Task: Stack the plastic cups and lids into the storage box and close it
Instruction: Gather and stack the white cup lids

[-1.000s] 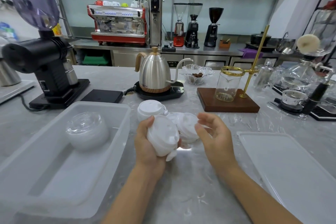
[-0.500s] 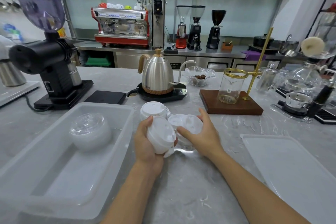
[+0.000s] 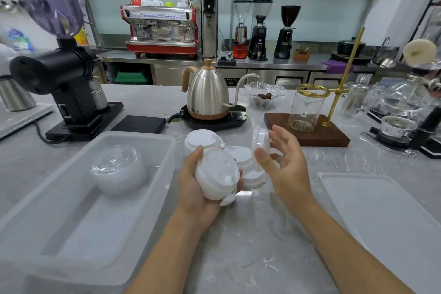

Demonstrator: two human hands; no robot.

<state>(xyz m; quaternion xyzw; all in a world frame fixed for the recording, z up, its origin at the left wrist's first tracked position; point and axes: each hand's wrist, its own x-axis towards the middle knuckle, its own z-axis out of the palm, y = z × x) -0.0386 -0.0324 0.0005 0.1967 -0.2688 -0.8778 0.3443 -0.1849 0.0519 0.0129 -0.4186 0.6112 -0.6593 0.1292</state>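
My left hand point(image 3: 192, 190) grips a small stack of white lids point(image 3: 216, 174) above the counter. My right hand point(image 3: 285, 167) pinches a single white lid point(image 3: 260, 141), held on edge between thumb and fingers. Between the hands a pile of white lids point(image 3: 247, 164) rests on the counter, and another white lid stack point(image 3: 202, 141) stands just behind my left hand. The translucent storage box point(image 3: 152, 148) lies open at the left, with a stack of clear dome lids point(image 3: 118, 167) inside it. Its flat box lid point(image 3: 381, 212) lies at the right.
A steel kettle point(image 3: 207, 95) on a black base stands behind the lids. A black grinder point(image 3: 62, 83) sits at the far left, a wooden dripper stand with a glass jug point(image 3: 306, 112) at the right. Glass brewing gear point(image 3: 401, 107) crowds the far right.
My right hand reached onto the pile, took one white lid and lifted it up to the right. My left hand keeps its lid stack, nearly still.
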